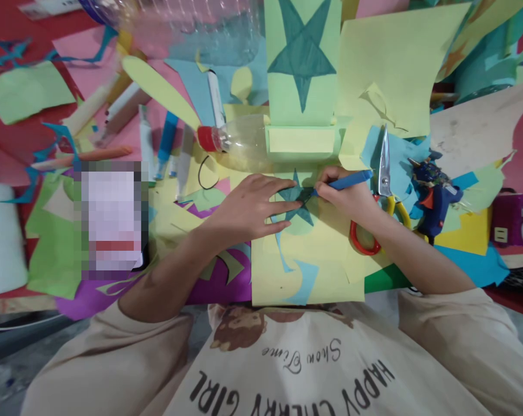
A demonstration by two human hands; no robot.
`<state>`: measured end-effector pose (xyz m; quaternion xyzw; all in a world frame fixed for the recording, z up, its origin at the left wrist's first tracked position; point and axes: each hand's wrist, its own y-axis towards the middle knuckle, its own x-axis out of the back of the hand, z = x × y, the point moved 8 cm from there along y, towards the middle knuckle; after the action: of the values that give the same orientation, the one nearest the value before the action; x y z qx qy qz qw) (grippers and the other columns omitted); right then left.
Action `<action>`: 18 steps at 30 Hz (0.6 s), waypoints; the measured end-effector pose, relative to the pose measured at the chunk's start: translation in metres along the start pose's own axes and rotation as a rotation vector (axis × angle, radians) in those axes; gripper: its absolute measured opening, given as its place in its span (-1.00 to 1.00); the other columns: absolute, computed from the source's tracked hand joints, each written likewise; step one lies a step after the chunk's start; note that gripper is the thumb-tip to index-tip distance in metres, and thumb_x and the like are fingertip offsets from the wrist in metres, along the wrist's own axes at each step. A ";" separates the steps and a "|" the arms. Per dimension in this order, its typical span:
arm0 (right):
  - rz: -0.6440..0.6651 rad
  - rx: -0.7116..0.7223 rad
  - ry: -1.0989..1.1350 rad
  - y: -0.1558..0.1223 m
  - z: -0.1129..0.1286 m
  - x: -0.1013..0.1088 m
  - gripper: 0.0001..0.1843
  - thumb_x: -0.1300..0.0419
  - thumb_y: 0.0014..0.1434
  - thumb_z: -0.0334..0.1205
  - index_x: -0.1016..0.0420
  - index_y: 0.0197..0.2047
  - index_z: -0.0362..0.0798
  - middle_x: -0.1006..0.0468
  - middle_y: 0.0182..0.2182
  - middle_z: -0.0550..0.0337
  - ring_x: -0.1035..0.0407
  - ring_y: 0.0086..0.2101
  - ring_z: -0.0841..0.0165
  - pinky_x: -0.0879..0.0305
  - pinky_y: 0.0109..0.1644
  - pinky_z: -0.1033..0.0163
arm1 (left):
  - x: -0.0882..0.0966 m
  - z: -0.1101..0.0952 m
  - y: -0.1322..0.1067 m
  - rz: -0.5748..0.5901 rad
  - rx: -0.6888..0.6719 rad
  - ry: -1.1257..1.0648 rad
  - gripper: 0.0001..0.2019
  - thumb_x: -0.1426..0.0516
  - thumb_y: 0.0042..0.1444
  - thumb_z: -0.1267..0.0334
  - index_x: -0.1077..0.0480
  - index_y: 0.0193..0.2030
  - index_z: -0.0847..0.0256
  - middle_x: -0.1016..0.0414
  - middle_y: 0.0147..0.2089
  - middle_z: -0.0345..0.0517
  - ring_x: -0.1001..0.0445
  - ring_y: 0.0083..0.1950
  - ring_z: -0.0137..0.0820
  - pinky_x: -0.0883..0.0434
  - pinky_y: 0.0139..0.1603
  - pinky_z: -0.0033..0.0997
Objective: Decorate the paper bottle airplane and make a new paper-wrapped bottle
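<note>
Scissors, glue gun crowd right; bottle blocks ahead.

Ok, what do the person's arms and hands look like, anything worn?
No gloves, rings or watch on the left hand or the right hand. The left sleeve and right sleeve are loose, beige, ending near the elbows, forearms uncovered. Same beige shirt, black lettering on the chest.

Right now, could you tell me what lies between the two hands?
Head view: a small teal star, pinned by the left hand, with the blue marker in the right hand touching it.
</note>
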<state>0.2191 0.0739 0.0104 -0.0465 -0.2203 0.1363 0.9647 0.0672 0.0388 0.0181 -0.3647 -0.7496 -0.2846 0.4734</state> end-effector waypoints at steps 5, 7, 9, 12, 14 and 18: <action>0.016 -0.032 0.000 0.000 -0.001 -0.001 -0.75 -0.13 0.01 -0.37 -0.15 -0.60 0.01 -0.20 -0.64 0.36 -0.07 -0.53 0.48 0.00 -0.45 0.25 | -0.001 0.001 0.000 0.005 0.017 0.007 -0.65 -0.03 0.38 0.08 -0.52 0.17 0.00 -0.41 0.35 0.04 -0.45 0.26 -0.05 -0.38 0.23 0.02; -0.011 -0.032 0.006 0.000 -0.001 0.001 -0.75 -0.13 0.02 -0.37 -0.15 -0.60 0.01 -0.20 -0.64 0.36 -0.07 -0.54 0.49 -0.01 -0.45 0.25 | -0.001 0.002 0.000 0.017 0.027 0.009 -0.65 -0.03 0.38 0.07 -0.51 0.18 -0.02 -0.40 0.36 0.02 -0.44 0.27 -0.08 -0.36 0.25 0.00; -0.029 -0.018 0.004 0.000 0.000 0.002 -0.75 -0.13 0.03 -0.37 -0.15 -0.60 0.00 -0.21 -0.64 0.36 -0.06 -0.54 0.49 -0.01 -0.44 0.25 | -0.002 0.002 0.000 0.029 0.032 0.006 -0.64 -0.03 0.37 0.06 -0.51 0.18 -0.02 -0.39 0.37 0.02 -0.43 0.27 -0.08 -0.36 0.25 -0.01; -0.008 -0.012 -0.010 0.000 0.000 0.001 -0.73 -0.14 0.02 -0.39 -0.16 -0.60 0.00 -0.20 -0.64 0.37 -0.06 -0.54 0.49 -0.01 -0.44 0.25 | -0.002 0.002 0.001 0.039 0.041 -0.006 -0.65 -0.05 0.36 0.06 -0.51 0.18 -0.03 -0.39 0.37 0.01 -0.43 0.28 -0.07 -0.36 0.25 0.00; 0.007 -0.025 -0.005 -0.001 0.000 0.000 -0.72 -0.14 0.02 -0.42 -0.15 -0.61 0.00 -0.18 -0.65 0.37 -0.05 -0.54 0.49 0.00 -0.45 0.25 | -0.002 0.002 0.001 0.037 0.049 -0.011 -0.66 -0.07 0.35 0.08 -0.51 0.18 -0.04 -0.39 0.37 0.01 -0.43 0.27 -0.06 -0.37 0.25 0.02; -0.033 -0.049 0.009 -0.001 0.000 0.003 -0.70 -0.13 0.03 -0.43 -0.12 -0.61 0.01 -0.15 -0.66 0.38 -0.04 -0.55 0.50 0.01 -0.45 0.25 | -0.001 0.000 0.000 0.019 0.017 0.006 -0.66 -0.06 0.37 0.10 -0.52 0.18 0.00 -0.40 0.36 0.07 -0.45 0.26 -0.04 -0.39 0.23 0.05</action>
<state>0.2217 0.0740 0.0120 -0.0673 -0.2197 0.1149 0.9664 0.0670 0.0388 0.0174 -0.3668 -0.7471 -0.2747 0.4816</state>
